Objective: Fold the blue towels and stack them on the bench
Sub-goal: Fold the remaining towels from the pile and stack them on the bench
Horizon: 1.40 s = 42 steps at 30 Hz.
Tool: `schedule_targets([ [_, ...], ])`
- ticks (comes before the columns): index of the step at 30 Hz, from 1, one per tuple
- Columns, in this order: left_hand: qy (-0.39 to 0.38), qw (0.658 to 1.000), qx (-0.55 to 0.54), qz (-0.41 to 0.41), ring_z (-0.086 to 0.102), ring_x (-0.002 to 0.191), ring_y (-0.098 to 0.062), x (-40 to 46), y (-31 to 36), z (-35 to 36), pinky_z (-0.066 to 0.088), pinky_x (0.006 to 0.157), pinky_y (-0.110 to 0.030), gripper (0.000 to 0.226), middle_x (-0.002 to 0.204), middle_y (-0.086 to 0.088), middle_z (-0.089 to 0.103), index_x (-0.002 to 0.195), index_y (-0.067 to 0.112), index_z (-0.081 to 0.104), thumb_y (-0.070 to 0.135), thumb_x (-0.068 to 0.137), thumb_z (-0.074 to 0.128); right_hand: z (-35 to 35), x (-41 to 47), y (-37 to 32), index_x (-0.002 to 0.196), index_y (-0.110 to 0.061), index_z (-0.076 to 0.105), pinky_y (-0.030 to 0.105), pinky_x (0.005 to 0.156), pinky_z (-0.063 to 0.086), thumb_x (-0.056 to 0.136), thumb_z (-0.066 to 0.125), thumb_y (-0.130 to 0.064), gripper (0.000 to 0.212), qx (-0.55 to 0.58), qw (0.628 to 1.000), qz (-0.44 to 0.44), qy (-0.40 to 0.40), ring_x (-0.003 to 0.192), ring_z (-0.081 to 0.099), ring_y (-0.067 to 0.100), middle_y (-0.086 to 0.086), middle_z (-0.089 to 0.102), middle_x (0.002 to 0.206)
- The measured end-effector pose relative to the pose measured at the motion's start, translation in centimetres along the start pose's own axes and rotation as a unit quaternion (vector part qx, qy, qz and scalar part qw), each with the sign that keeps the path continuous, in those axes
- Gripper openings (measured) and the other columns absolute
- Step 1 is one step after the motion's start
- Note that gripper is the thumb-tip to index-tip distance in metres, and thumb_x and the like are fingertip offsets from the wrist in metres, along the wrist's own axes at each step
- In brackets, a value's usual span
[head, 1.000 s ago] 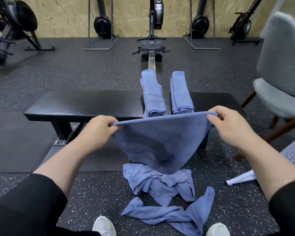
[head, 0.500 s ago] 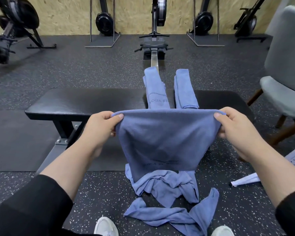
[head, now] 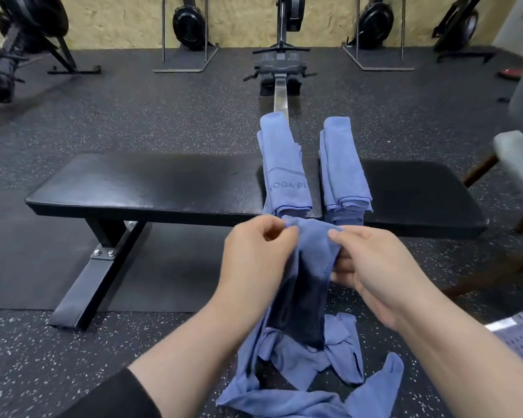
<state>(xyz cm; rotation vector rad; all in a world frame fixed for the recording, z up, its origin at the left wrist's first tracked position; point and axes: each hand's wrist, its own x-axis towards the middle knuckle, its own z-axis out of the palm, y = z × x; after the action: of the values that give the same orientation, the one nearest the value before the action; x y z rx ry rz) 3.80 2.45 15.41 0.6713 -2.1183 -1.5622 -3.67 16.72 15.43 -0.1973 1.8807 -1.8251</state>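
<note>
The left hand (head: 258, 254) and the right hand (head: 372, 267) sit close together in front of the bench, each pinching the top edge of 1 blue towel (head: 310, 285) between thumb and curled fingers. The soft, matte cloth is gathered between them and hangs down in a narrow, shadowed fold toward the floor. Below it lie loose blue towels (head: 311, 375), crumpled and twisted on the speckled black rubber floor (head: 37, 351). Just beyond the hands, the bench (head: 151, 188) has a smooth, slightly glossy black padded top on a black metal leg with bolts. On its right part lie 2 stacks of folded towels side by side: the left stack (head: 284, 173), long and narrow, shows dark stitched letters reading "YOGA F" with the rest out of sight round the fold; the right stack (head: 343, 167) shows layered hemmed edges at its near end
</note>
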Motion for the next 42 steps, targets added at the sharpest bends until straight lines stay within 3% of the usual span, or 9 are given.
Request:
schedule_targets([
  [8, 0.023, 0.987, 0.112, 0.109, 0.062, 0.079, -0.006, 0.3, 0.3, 2.4, 0.048, 0.074, -0.024, 0.008, 0.078, 0.011, 0.067, 0.081, 0.023, 0.076, 0.023, 0.088, 0.073, 0.6, 1.6, 0.4, 0.09, 0.001, 0.067, 0.019, 0.058, 0.048, 0.107, 0.045, -0.016, 0.032, 0.058, 0.998, 0.007, -0.031, 0.058, 0.057, 0.005, -0.001, 0.063, 0.064],
  [11, -0.05, 0.977, 0.12, 0.171, 0.062, 0.088, -0.002, 0.3, 0.5, 2.7, 0.047, 0.08, -0.016, 0.018, 0.089, 0.013, 0.071, 0.094, 0.024, 0.08, 0.017, 0.09, 0.064, 0.4, 1.6, 0.1, 0.09, -0.005, 0.073, 0.031, 0.072, 0.048, 0.105, 0.054, -0.026, 0.032, 0.051, 0.998, -0.016, -0.032, 0.076, 0.066, 0.015, 0.009, 0.075, 0.083],
  [16, -0.071, 0.997, 0.011, 0.042, 0.068, 0.073, -0.006, 0.7, 1.1, 2.1, 0.051, 0.071, -0.019, 0.029, 0.081, 0.006, 0.074, 0.085, 0.023, 0.07, 0.0, 0.089, 0.052, -1.3, 2.2, 0.1, 0.096, -0.006, 0.076, 0.048, 0.078, 0.047, 0.086, 0.06, -0.016, 0.021, -0.002, 0.999, -0.036, 0.023, 0.082, 0.059, 0.028, 0.035, 0.068, 0.103],
  [21, -0.104, 0.961, 0.208, 0.151, 0.053, 0.102, 0.002, 2.7, -0.6, -0.6, 0.037, 0.088, -0.007, 0.026, 0.111, 0.014, 0.055, 0.109, 0.038, 0.058, 0.019, 0.092, 0.063, -2.0, 1.3, -0.6, 0.098, -0.023, 0.075, 0.055, 0.081, 0.055, 0.082, 0.052, -0.025, 0.028, -0.147, 0.987, -0.069, 0.003, 0.081, 0.062, 0.023, 0.02, 0.072, 0.096],
  [24, -0.156, 0.937, 0.255, 0.179, 0.042, 0.129, -0.007, 3.0, -1.6, -1.3, 0.031, 0.112, -0.025, 0.034, 0.135, 0.013, 0.044, 0.124, 0.038, 0.06, 0.029, 0.091, 0.068, -2.3, 0.8, -0.9, 0.093, -0.025, 0.076, 0.04, 0.073, 0.047, 0.093, 0.052, -0.011, 0.028, -0.169, 0.982, -0.086, -0.011, 0.075, 0.056, 0.014, 0.012, 0.074, 0.085],
  [27, -0.188, 0.932, 0.256, 0.175, 0.037, 0.136, -0.009, 2.9, -1.9, -1.7, 0.029, 0.117, -0.037, 0.018, 0.142, 0.012, 0.042, 0.108, 0.041, 0.064, 0.037, 0.091, 0.068, -2.5, 0.3, -1.1, 0.089, -0.028, 0.076, 0.041, 0.075, 0.051, 0.096, 0.051, -0.007, 0.033, -0.184, 0.979, -0.089, -0.028, 0.074, 0.061, 0.011, -0.002, 0.075, 0.08],
  [33, -0.241, 0.863, 0.428, 0.117, 0.048, 0.124, -0.014, 3.7, -2.0, -4.1, 0.042, 0.105, -0.043, 0.032, 0.135, 0.014, 0.05, 0.106, 0.034, 0.069, 0.059, 0.094, 0.053, -3.8, 0.0, -1.7, 0.088, -0.021, 0.075, 0.04, 0.077, 0.048, 0.097, 0.05, -0.006, 0.03, -0.223, 0.971, -0.084, -0.035, 0.075, 0.057, 0.01, 0.008, 0.075, 0.085],
  [36, -0.201, 0.882, 0.393, 0.167, 0.056, 0.105, -0.012, 3.9, -1.4, -4.9, 0.047, 0.095, -0.04, 0.037, 0.115, 0.015, 0.059, 0.087, 0.027, 0.066, 0.058, 0.092, 0.047, -4.8, 0.7, -1.4, 0.089, -0.018, 0.076, 0.051, 0.084, 0.054, 0.097, 0.05, -0.005, 0.03, -0.225, 0.972, -0.067, -0.005, 0.076, 0.06, 0.015, 0.014, 0.076, 0.092],
  [42, -0.134, 0.922, 0.323, 0.167, 0.053, 0.066, -0.007, 3.7, -0.4, -4.8, 0.046, 0.067, -0.024, 0.026, 0.066, 0.006, 0.061, 0.074, 0.019, 0.068, 0.039, 0.088, 0.072, -4.9, 1.6, -1.1, 0.091, -0.028, 0.072, 0.042, 0.071, 0.053, 0.098, 0.052, -0.013, 0.027, -0.304, 0.944, -0.129, 0.01, 0.069, 0.058, 0.022, 0.01, 0.073, 0.083],
])
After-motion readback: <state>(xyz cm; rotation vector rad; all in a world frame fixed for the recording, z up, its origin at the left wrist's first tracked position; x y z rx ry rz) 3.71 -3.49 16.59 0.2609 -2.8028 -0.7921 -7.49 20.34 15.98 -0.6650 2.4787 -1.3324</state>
